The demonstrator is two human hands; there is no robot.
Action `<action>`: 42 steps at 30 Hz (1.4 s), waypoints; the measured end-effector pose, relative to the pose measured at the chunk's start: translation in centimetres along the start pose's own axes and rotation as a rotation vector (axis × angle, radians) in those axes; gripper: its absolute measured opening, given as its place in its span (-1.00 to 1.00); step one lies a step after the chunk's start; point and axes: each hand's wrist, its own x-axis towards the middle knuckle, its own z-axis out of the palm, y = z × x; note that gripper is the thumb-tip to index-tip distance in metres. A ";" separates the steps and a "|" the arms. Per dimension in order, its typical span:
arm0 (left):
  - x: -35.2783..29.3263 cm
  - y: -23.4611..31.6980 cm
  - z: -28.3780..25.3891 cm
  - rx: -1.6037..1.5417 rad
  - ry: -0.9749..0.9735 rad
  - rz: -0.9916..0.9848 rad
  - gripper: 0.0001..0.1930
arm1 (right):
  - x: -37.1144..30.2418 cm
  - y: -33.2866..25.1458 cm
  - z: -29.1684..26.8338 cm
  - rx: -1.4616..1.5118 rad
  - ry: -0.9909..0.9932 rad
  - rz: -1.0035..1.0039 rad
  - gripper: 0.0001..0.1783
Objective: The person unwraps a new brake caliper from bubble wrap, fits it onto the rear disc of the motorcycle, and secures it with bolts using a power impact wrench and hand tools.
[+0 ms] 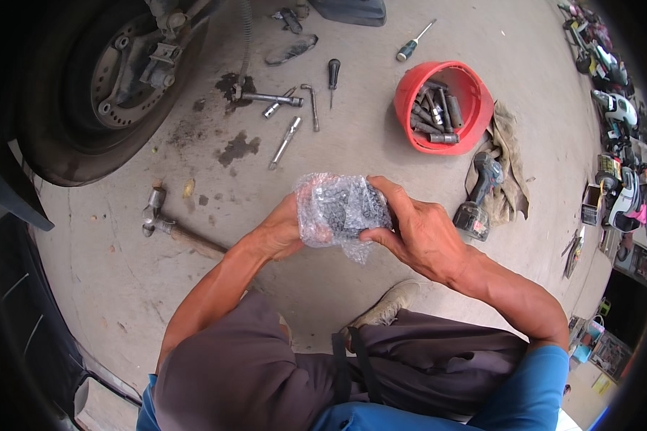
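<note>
A dark object wrapped in clear bubble wrap [343, 208] is held between my two hands in the middle of the head view. My left hand [282, 228] grips its left end, with the fingers partly behind the plastic. On the other end, my right hand [425, 233] is closed, thumb on the near side and fingers over the far side. A loose flap of the wrap hangs down toward me. What lies inside shows only as a dark grey shape, too blurred by the plastic to name.
A wheel with a brake disc [126, 68] stands at upper left. Wrenches [286, 142], a screwdriver [407, 50] and a hammer [154, 219] lie on the concrete. Right of them are a red helmet [402, 108] holding several sockets, a cordless power tool [484, 179] and a rag [509, 133].
</note>
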 end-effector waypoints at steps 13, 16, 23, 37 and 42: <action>-1.0 0.5 -1.7 -0.177 -0.206 -0.071 -0.02 | 0.0 -0.9 -0.6 0.311 0.105 -0.231 -0.57; -1.0 0.0 -1.9 -0.247 -0.220 -0.074 -0.02 | 0.0 -1.5 -0.1 0.297 0.150 -0.393 -0.71; -1.1 0.6 -1.6 -0.078 -0.182 -0.052 -0.04 | -0.3 -0.6 0.4 0.129 0.119 -0.267 -0.84; -1.0 0.1 -1.4 -0.201 -0.097 0.022 -0.21 | -0.4 0.2 1.8 0.656 -0.007 0.226 -0.59; -0.7 -0.7 -2.3 -0.166 -0.091 -0.052 -0.22 | -0.4 -1.6 -0.1 0.622 -0.032 0.052 -0.74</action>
